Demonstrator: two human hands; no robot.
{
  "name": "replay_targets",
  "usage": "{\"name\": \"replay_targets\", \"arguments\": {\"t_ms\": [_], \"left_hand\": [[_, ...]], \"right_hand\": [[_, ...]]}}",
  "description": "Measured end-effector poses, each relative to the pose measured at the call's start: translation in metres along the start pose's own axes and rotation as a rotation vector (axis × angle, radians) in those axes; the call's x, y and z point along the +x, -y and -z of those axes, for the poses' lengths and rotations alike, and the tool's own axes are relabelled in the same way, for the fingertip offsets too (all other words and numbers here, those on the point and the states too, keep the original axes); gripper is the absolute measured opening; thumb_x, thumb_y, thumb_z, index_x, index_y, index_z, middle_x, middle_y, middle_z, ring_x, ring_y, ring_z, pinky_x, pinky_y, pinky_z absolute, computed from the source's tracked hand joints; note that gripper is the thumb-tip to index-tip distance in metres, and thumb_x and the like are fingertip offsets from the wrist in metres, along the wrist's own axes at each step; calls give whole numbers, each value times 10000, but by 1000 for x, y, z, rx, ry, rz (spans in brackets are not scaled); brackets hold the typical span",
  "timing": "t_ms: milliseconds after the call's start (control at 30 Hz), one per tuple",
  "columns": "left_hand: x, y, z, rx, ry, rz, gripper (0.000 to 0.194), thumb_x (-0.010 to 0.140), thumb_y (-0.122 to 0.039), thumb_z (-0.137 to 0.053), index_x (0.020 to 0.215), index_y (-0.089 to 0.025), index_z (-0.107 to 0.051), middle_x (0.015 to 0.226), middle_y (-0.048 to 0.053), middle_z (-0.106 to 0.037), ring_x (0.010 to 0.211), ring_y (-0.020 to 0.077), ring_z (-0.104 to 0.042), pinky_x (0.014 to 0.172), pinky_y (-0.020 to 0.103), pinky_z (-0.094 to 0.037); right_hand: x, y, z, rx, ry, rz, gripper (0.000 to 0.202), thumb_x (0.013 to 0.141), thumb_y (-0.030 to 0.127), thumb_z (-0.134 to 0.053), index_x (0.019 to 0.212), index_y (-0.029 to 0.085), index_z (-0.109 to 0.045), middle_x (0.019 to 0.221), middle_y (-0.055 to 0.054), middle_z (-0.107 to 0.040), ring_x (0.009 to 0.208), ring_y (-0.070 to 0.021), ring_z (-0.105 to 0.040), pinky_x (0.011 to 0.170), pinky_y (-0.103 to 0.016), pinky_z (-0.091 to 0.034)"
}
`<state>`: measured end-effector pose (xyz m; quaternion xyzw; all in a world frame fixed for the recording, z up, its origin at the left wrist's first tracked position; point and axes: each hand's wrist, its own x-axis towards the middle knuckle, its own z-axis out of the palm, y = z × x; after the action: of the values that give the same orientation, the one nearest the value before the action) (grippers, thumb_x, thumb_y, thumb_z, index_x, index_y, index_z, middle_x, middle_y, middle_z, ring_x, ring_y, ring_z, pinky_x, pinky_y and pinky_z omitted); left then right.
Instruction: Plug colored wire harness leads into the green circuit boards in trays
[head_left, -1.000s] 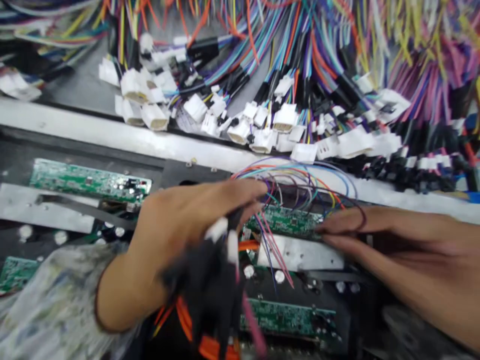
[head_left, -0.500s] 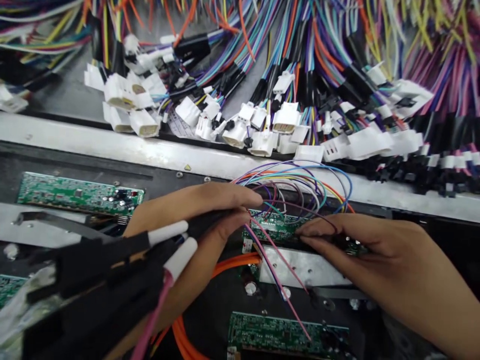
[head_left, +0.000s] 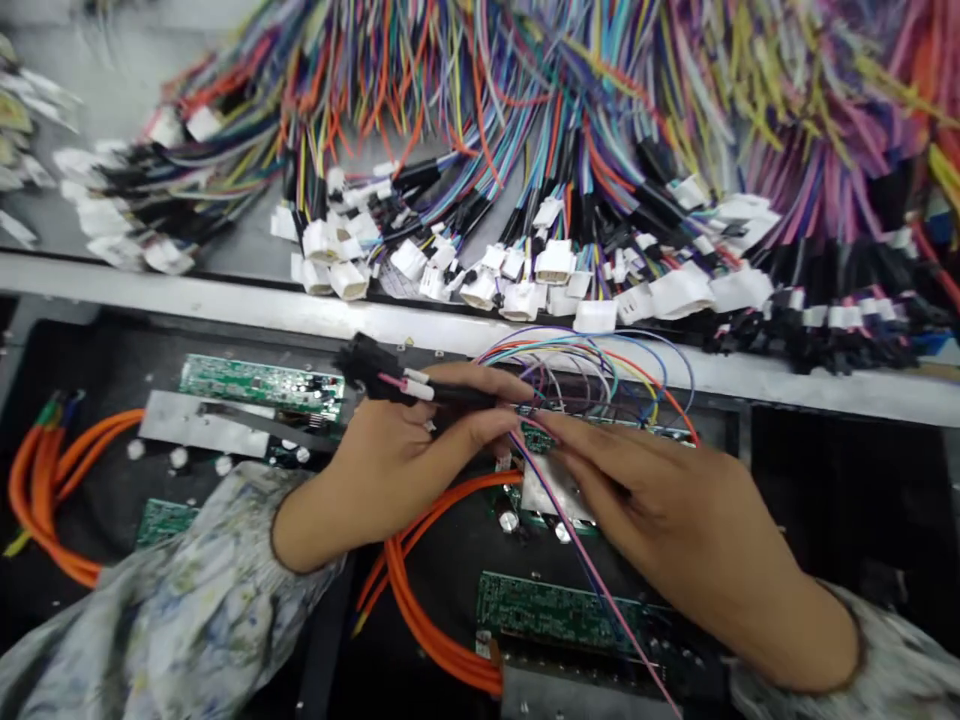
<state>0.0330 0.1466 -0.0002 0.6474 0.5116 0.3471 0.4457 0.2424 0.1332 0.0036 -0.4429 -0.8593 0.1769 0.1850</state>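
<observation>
My left hand (head_left: 397, 470) is closed round a wire harness, pinching its black sleeve (head_left: 465, 396) between thumb and index finger. A black connector end (head_left: 367, 368) with small white sleeves sticks out to the left. Loose coloured wires (head_left: 600, 350) arc from my left fingertips over a green circuit board (head_left: 536, 437). A long pink wire (head_left: 592, 570) and a dark blue one hang down between my hands. My right hand (head_left: 667, 500) is closed beside the left fingertips, pinching a short stretch of pink wire; its fingertips are partly hidden.
Several bundled harnesses with white connectors (head_left: 555, 262) lie on a grey shelf behind a pale metal rail (head_left: 225, 300). More green boards (head_left: 255, 385) (head_left: 555, 610) sit in black housings. Thick orange cables (head_left: 427, 625) loop near my left forearm.
My right hand has moved left to my left fingertips and now pinches pink wire. The harness's connector end has swung up and away. The view has shifted, showing more of both arms.
</observation>
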Motion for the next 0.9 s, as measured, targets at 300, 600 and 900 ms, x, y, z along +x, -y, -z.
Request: {"name": "replay_targets", "arguments": {"t_ms": [300, 600, 900], "left_hand": [[-1, 2, 0, -23, -48, -18, 102, 885, -209, -600, 947, -183, -677, 835, -13, -734, 622, 75, -670, 588, 154, -558], [1, 9, 3, 269, -82, -94, 174, 928, -178, -536, 1066, -168, -640, 1009, 6, -722, 686, 67, -669, 741, 186, -566], [1, 5, 3, 444, -96, -115, 170, 916, -198, -588, 1070, -171, -654, 1008, -22, -735, 740, 73, -691, 767, 160, -553]], "right_hand": [[11, -12, 32, 518, 413, -31, 123, 833, 172, -619, 809, 246, -714, 758, 61, -732, 669, -73, -676, 628, -147, -528], [14, -27, -3, 252, 48, -318, 28, 788, 228, -691, 772, 226, -713, 730, 42, -739, 613, -115, -675, 519, -196, -496], [13, -26, -8, 97, 49, -287, 22, 778, 193, -704, 767, 211, -698, 684, 48, -723, 512, -92, -620, 462, -196, -425]]}}
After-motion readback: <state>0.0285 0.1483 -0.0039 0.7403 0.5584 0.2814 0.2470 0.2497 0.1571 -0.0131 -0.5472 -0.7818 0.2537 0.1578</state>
